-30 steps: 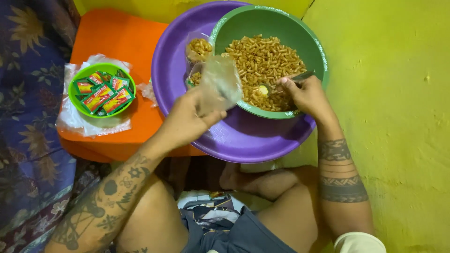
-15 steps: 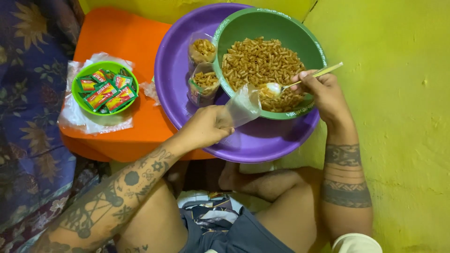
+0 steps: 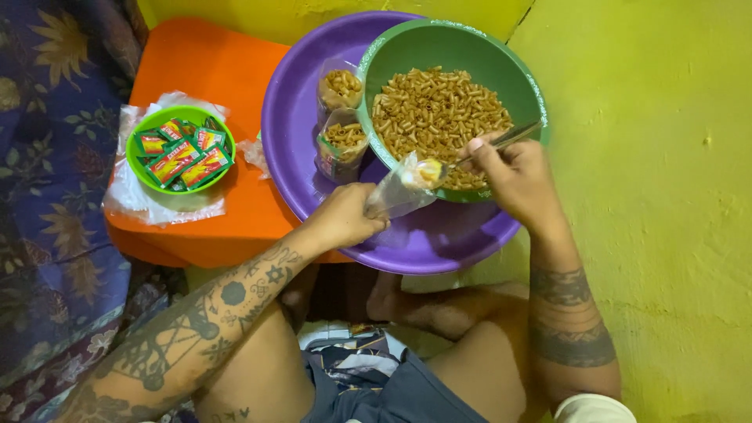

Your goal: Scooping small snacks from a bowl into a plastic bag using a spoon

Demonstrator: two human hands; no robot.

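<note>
Left hand (image 3: 345,218) pinching small clear plastic bag (image 3: 398,192), mouth tilted up toward spoon (image 3: 462,160). Right hand (image 3: 513,178) curled tight round spoon handle, bowl at bag mouth, over green bowl (image 3: 407,47) of pasta (image 3: 435,113).

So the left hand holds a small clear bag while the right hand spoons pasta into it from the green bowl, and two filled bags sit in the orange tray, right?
Nearly. In the head view the left hand holds the clear bag and the right hand spoons pasta from the green bowl, but the two filled bags sit in the purple basin, not the orange tray.
</note>
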